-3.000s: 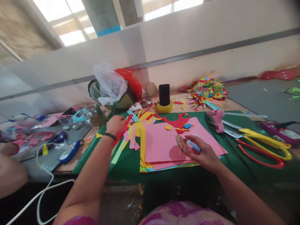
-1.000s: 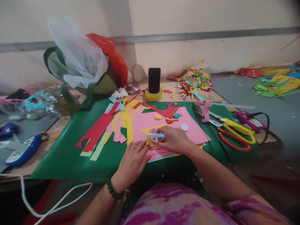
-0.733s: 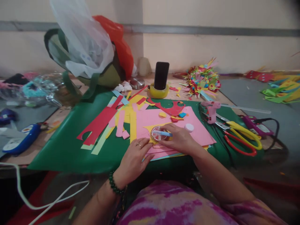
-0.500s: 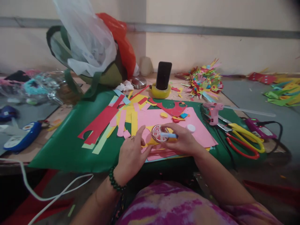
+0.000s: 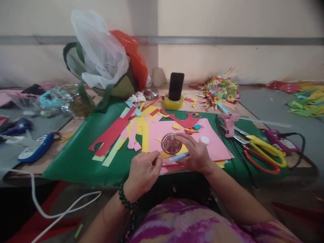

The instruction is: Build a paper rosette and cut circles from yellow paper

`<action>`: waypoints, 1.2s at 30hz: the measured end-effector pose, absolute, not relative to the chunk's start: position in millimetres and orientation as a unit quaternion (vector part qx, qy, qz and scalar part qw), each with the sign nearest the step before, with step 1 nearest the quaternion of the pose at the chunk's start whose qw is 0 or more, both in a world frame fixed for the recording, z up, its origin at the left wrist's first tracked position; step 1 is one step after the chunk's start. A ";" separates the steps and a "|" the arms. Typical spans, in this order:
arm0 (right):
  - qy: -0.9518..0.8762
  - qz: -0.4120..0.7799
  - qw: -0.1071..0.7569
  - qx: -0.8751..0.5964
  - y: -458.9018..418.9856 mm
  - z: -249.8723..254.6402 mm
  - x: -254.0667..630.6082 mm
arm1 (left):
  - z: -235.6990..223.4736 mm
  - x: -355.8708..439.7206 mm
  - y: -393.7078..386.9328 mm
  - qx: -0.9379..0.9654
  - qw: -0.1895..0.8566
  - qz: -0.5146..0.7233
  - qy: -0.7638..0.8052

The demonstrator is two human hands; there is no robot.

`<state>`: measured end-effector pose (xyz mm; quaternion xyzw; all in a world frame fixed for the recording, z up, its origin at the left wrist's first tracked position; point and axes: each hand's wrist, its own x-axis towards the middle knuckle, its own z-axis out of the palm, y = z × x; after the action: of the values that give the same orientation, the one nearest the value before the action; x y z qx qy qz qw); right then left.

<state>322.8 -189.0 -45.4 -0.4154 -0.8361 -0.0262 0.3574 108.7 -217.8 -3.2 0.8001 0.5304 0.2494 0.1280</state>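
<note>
My right hand (image 5: pixel 194 155) presses a clear round dish (image 5: pixel 171 143) with its fingertips onto a yellow paper piece (image 5: pixel 182 150). That piece lies on pink sheets (image 5: pixel 215 148). A light blue marker (image 5: pixel 178 157) is tucked under the same hand's fingers. My left hand (image 5: pixel 143 172), with a bead bracelet on its wrist, is curled in a pinch just left of the dish at the papers' near edge. What it pinches is hidden. A small white cap (image 5: pixel 204 140) lies on the pink sheet to the right.
A green mat (image 5: pixel 76 158) carries red, yellow and pink strips (image 5: pixel 118 133). To the right lie a pink glue gun (image 5: pixel 229 121) and yellow and red scissors (image 5: pixel 265 152). Behind stand a phone (image 5: pixel 176 86) in a tape roll, plastic bags (image 5: pixel 103 57) and a paper flower heap (image 5: pixel 220 89).
My left hand came back from the strips at the far left to the pink sheets and closed into a pinch. The dish tipped from held up to lying flatter on the yellow piece.
</note>
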 end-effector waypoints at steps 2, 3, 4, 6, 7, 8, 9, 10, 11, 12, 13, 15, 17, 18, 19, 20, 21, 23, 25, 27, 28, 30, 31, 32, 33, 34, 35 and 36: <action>-0.809 0.023 0.386 -0.443 -186.8 -42.7 324.3 | 9.6 98.1 -231.1 0.818 0.131 0.258 0.497; -0.793 0.048 0.397 -0.460 -185.6 -41.7 325.1 | 15.2 89.9 -238.7 0.831 0.147 0.237 0.482; -0.777 0.072 0.402 -0.479 -184.4 -40.9 325.6 | 19.2 79.5 -246.5 0.846 0.165 0.208 0.463; -0.759 0.115 0.386 -0.511 -182.8 -39.8 325.8 | 20.2 53.1 -261.9 0.879 0.182 0.136 0.420; -0.757 0.132 0.367 -0.524 -182.4 -39.4 325.4 | 17.1 37.8 -269.1 0.889 0.181 0.111 0.405; -0.758 0.145 0.346 -0.533 -182.3 -39.0 324.7 | 12.2 22.1 -275.8 0.894 0.156 0.106 0.407; -0.760 0.154 0.326 -0.541 -182.4 -38.6 323.8 | 6.3 6.8 -281.9 0.898 0.124 0.136 0.400; -0.761 0.157 0.310 -0.548 -182.6 -38.1 322.8 | 0.4 -6.8 -287.3 0.892 0.090 0.160 0.413; -0.762 0.156 0.297 -0.554 -182.8 -37.7 321.8 | -4.4 -17.5 -291.8 0.885 0.064 0.174 0.427; -0.763 0.156 0.286 -0.559 -183.1 -37.4 320.9 | -7.5 -24.5 -295.2 0.875 0.041 0.188 0.445; -0.764 0.154 0.278 -0.561 -183.2 -37.2 320.2 | -8.6 -27.0 -297.1 0.868 0.029 0.199 0.454; -0.770 0.152 0.269 -0.558 -183.4 -37.3 319.3 | -5.8 -18.1 -295.7 0.863 0.024 0.230 0.449; -0.779 0.147 0.266 -0.548 -183.3 -38.1 319.2 | -1.9 5.0 -287.0 0.862 0.046 0.240 0.444; -0.783 0.143 0.266 -0.543 -183.3 -38.8 319.4 | -1.7 19.2 -280.4 0.865 0.043 0.253 0.432; -0.788 0.139 0.264 -0.539 -183.2 -39.5 319.7 | -3.5 33.6 -272.8 0.866 0.035 0.261 0.425; -0.792 0.136 0.261 -0.535 -183.1 -40.3 320.1 | -7.3 47.3 -264.9 0.873 0.033 0.252 0.416; -0.796 0.133 0.257 -0.532 -182.9 -41.1 320.5 | -12.8 59.5 -257.1 0.877 0.028 0.246 0.411; -0.802 0.125 0.252 -0.526 -182.6 -42.8 321.2 | -25.9 78.6 -243.8 0.880 0.031 0.227 0.415; -0.805 0.117 0.256 -0.522 -182.2 -44.4 321.9 | -37.2 90.2 -235.0 0.886 0.036 0.212 0.410; -0.808 0.111 0.262 -0.517 -181.9 -45.6 322.3 | -43.4 96.4 -230.6 0.892 0.039 0.203 0.403; -0.809 0.108 0.264 -0.515 -181.7 -46.0 322.4 | -44.6 98.1 -229.7 0.893 0.039 0.202 0.400; -0.812 0.109 0.262 -0.510 -181.5 -46.1 322.6 | -44.5 100.2 -229.2 0.893 0.037 0.201 0.401; -0.813 0.111 0.261 -0.508 -181.5 -45.9 322.6 | -43.9 101.0 -229.3 0.892 0.036 0.201 0.402; -0.814 0.114 0.258 -0.507 -181.5 -45.6 322.6 | -43.1 101.6 -229.5 0.892 0.034 0.201 0.403; -0.815 0.116 0.256 -0.507 -181.6 -45.3 322.6 | -42.5 102.1 -229.6 0.892 0.034 0.201 0.404; -0.816 0.119 0.252 -0.506 -181.6 -45.1 322.6 | -41.9 102.6 -229.6 0.892 0.034 0.200 0.405; -0.816 0.118 0.250 -0.507 -181.7 -44.9 322.6 | -41.6 103.1 -229.5 0.892 0.034 0.200 0.405; -0.817 0.117 0.250 -0.507 -181.7 -45.0 322.6 | -41.5 103.6 -229.3 0.892 0.034 0.201 0.404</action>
<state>322.6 -181.7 -45.0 -0.5068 -0.8168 0.1173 0.2495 103.6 -229.3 -41.5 0.8917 0.4044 0.2005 0.0343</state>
